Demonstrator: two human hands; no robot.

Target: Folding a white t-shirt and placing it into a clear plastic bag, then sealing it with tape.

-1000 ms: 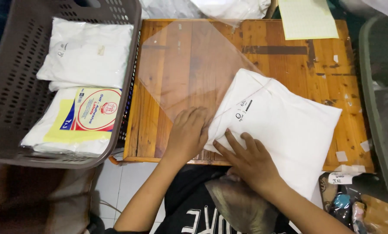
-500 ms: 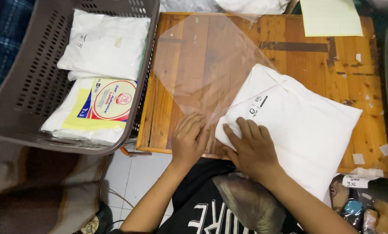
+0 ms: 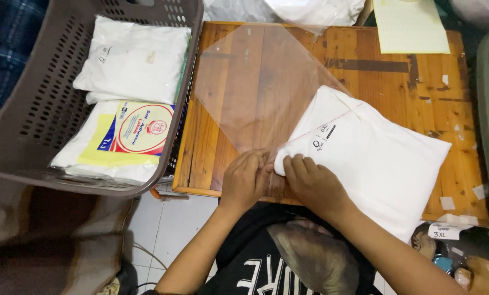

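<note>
Pinching near corner of folded white garment (image 3: 375, 158) at bench (image 3: 419, 76) front edge: left hand (image 3: 245, 180) and right hand (image 3: 313, 183) side by side, fingers clenched on clear bag (image 3: 255, 87) mouth. Garment's long axis runs away rightward; right hand nearer.

A folded garment (image 3: 373, 164) is laid on the desk (image 3: 419, 82) toward four o'clock, its corner tucked into a plastic bag (image 3: 255, 87) spread toward eleven o'clock. Both hands, left hand (image 3: 246, 179) and right hand (image 3: 313, 183), are placed at that corner, at six o'clock. A basket (image 3: 31, 109) is set at nine o'clock beside the desk, with packets (image 3: 132, 60) stacked in it. A notepad (image 3: 411, 24) is placed at one o'clock.
</note>
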